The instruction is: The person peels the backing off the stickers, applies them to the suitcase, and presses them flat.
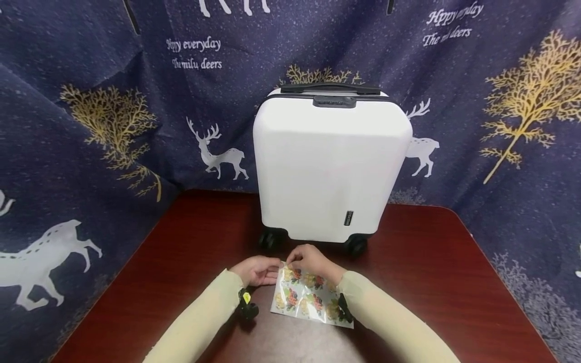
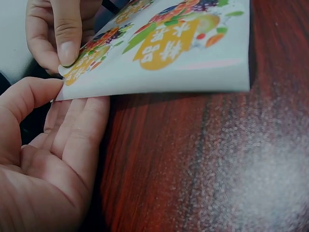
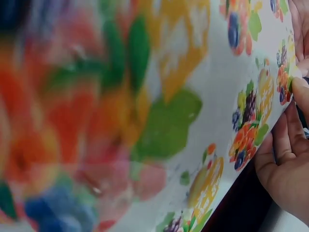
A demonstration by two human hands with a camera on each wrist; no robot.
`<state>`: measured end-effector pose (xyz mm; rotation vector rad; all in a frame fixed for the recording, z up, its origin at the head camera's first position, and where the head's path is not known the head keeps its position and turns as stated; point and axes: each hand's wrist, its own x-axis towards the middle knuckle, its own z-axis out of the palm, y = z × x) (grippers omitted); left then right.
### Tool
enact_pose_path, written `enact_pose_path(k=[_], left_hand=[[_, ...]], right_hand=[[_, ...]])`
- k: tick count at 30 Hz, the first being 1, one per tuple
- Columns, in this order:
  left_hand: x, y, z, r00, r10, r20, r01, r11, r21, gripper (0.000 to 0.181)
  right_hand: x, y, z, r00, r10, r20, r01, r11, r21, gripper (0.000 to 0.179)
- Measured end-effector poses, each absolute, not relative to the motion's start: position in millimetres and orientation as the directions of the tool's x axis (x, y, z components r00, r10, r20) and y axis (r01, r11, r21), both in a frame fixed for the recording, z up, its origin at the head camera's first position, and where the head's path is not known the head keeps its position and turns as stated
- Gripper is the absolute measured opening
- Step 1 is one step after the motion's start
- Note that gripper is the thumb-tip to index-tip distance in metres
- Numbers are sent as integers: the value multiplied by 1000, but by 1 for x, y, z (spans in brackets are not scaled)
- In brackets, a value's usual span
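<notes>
A sheet of glossy white stickers (image 1: 295, 307) printed with fruit bunches and yellow labels lies slanted between my hands. My left hand (image 1: 260, 270) pinches its far left corner. In the left wrist view the left thumb (image 2: 36, 94) lies at the sheet's edge, with the other fingers beneath. My right hand (image 1: 313, 262) reaches over the sheet and pinches the same corner, its thumb (image 2: 68, 36) on the printed side. Close up, the sheet (image 3: 217, 106) fills most of the right wrist view.
A white suitcase (image 1: 331, 166) with black wheels stands upright on the dark red wooden table (image 1: 436, 282), just beyond my hands. Behind it hangs a dark blue cloth (image 1: 236, 101) with white deer and golden trees. A black wrist camera (image 1: 247, 307) sits on my left wrist.
</notes>
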<state>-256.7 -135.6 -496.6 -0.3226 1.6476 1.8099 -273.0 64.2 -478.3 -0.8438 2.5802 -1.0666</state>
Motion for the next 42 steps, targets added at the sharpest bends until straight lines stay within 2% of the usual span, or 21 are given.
enact_pose_path(k=[8, 16, 31, 42], left_hand=[[-256, -134, -500, -760, 324, -564, -585, 39, 810, 16], [-256, -134, -499, -768, 304, -564, -581, 40, 813, 13], [-256, -135, -500, -772, 318, -551, -565, 58, 823, 9], [-256, -133, -501, -780, 274, -563, -568, 69, 820, 7]], right_hand=[[-274, 67, -474, -801, -597, 33, -454, 571, -685, 7], [-273, 70, -472, -811, -584, -23, -424, 615, -665, 9], [-268, 80, -456, -770, -633, -78, -413, 589, -695, 9], [-263, 89, -453, -777, -625, -79, -390, 576, -718, 10]])
